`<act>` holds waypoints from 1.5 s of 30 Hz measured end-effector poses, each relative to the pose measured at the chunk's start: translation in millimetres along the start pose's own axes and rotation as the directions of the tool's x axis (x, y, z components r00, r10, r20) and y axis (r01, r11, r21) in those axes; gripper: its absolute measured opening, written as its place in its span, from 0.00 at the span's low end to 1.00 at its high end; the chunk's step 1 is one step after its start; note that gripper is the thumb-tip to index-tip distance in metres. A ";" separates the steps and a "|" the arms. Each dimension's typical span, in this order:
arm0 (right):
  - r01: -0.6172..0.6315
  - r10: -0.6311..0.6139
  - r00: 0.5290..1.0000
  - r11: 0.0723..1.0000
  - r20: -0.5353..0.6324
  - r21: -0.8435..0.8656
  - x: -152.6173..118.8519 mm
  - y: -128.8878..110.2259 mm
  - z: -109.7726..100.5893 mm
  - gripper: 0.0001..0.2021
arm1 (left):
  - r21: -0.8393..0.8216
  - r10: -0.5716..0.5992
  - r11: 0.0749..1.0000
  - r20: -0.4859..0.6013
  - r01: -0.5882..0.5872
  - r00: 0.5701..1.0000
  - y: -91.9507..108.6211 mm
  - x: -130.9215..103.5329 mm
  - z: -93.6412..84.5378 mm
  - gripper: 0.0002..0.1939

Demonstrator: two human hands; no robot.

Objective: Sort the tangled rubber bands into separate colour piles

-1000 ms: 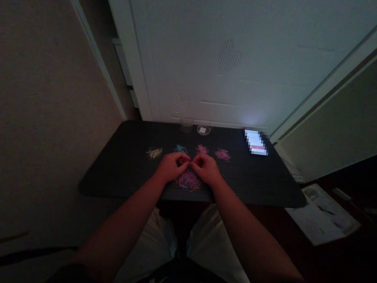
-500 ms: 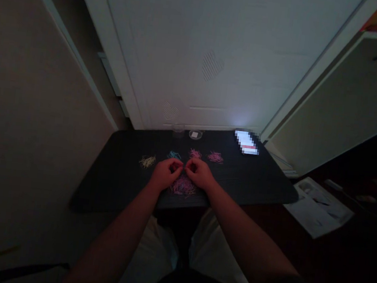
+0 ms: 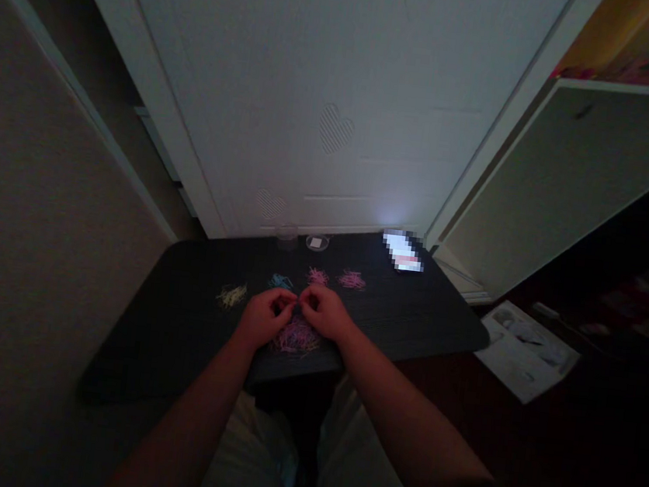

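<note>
Just over a mixed heap of thin coloured sticks (image 3: 297,337), my left hand (image 3: 266,313) and my right hand (image 3: 322,310) meet with their fingertips close together. Each hand has thumb and fingers pinched. Whatever lies between the fingertips is too small and dark to make out. Beyond the hands lie smaller piles: blue sticks (image 3: 280,281), pink sticks (image 3: 317,275) and a second pink pile (image 3: 352,279). Pale yellow sticks (image 3: 232,295) sit to the left of my left hand.
The dark table (image 3: 173,336) stands against a white panel with heart patterns. At its back edge are a clear container (image 3: 287,239), a round clear lid (image 3: 317,243) with a white label, and a lit, blurred phone (image 3: 403,251). A white printed box (image 3: 526,352) lies on the floor at right.
The camera view has shifted, so everything appears farther left and slightly lower. Both hands keep nearly the same pinched pose over the heap; the piles look unchanged.
</note>
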State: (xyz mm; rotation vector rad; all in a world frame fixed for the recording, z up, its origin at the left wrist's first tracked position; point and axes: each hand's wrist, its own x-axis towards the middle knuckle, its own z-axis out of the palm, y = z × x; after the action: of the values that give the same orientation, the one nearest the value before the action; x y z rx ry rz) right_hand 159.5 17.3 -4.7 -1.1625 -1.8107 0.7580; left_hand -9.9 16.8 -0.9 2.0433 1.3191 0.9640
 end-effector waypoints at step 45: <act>0.000 0.001 1.000 0.999 0.016 -0.040 -0.4 0.2 -0.1 0.04 | -0.052 -0.084 0.995 0.031 0.085 0.996 5.6 -0.2 -0.7 0.08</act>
State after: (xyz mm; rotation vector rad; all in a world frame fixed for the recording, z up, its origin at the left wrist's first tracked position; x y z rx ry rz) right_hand 159.7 17.0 -4.9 -1.1863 -1.8464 0.7359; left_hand -7.4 14.4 3.6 1.9386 1.3394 0.9187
